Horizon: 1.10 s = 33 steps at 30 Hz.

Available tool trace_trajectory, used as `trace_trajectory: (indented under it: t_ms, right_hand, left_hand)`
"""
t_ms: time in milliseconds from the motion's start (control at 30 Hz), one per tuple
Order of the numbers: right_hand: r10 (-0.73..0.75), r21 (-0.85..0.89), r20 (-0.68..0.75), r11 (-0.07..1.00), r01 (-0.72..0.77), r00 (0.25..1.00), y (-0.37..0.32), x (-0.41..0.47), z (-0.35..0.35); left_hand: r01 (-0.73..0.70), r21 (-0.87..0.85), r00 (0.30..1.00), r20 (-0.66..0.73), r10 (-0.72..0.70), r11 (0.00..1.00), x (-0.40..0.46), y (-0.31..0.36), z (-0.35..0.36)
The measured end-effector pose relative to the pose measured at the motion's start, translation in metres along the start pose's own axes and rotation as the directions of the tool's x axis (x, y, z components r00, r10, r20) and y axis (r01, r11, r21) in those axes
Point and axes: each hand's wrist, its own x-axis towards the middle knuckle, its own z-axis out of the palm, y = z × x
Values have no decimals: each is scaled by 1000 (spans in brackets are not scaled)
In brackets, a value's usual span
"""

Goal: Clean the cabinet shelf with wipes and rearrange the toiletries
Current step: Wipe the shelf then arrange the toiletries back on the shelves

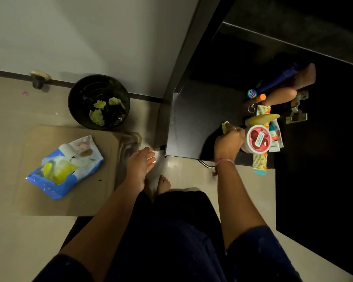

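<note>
My right hand (229, 139) is closed around a pale green wipe (225, 127) and presses it on the dark cabinet shelf (194, 123), just left of the toiletries. Those are crowded at the shelf's right side: a round jar with a red lid (258, 139), a yellow bottle (262, 118), a comb (259, 159), small tubes (276, 137), a pink bottle (281, 95) and a blue bottle (279, 78). My left hand (140, 165) rests flat, fingers apart, on the corner of a beige stool top (102, 192). A blue pack of wipes (63, 169) lies open on that top.
A black bin (99, 101) with several crumpled yellowish wipes stands on the floor by the wall, left of the cabinet. The dark cabinet door (318, 180) hangs open at the right, its metal hinges (296, 110) beside the toiletries. My bare foot (163, 183) is on the tiled floor.
</note>
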Motion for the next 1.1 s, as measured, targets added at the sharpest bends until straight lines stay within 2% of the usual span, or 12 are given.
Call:
trace_trajectory:
  t_ms: [167,233,367,433,467,533,600,667,767,900,1000,1100]
  right_hand:
    - [-183,-275,19,944,181,983,-31,-17,25]
    - [-343,-159,145,918,364,928,-48,-37,39]
    - [-681,-49,476,611,790,556,-55,-72,56]
    - [-727,48,486,576,816,485,-49,-79,51]
    - [-737,73,428,605,793,523,-47,-77,44]
    - [-661,66,179,747,661,729,-43,-59,31]
    - [-423,158,-79,889,430,903,-42,-28,15]
    - [-119,243,-131,959,148,984,-49,-4,-6]
    - [64,30,-39,998,-63,997,-42,18,-11]
    - [28,-116,-27,993,-31,999,-45,17,14]
    - [-119,-65,108,990,127,987,-64,1,33]
    - [-372,-53,253,917,396,893,-88,-14,45]
  left_hand:
    - [-18,-31,1000,14,19,999,-5,1,11]
    - [-24,-34,1000,0,24,999,-4,1,12]
    - [-18,-45,1000,-14,17,999,-4,2,13]
    - [-16,-47,1000,-21,15,999,-5,5,11]
    - [-12,-44,1000,-22,11,999,-5,6,9]
    - [-6,-30,1000,-23,5,1000,-2,9,4]
    - [-5,-29,1000,-25,4,1000,1,10,0]
    - [-3,-44,1000,-26,2,999,2,9,-1]
    - [-7,-56,1000,-18,6,998,0,7,4]
    - [-1,-69,1000,-1,1,998,-3,7,13]
    - [-11,-70,1000,-6,10,998,-4,5,17]
    - [-14,-60,1000,-9,14,998,-4,2,20]
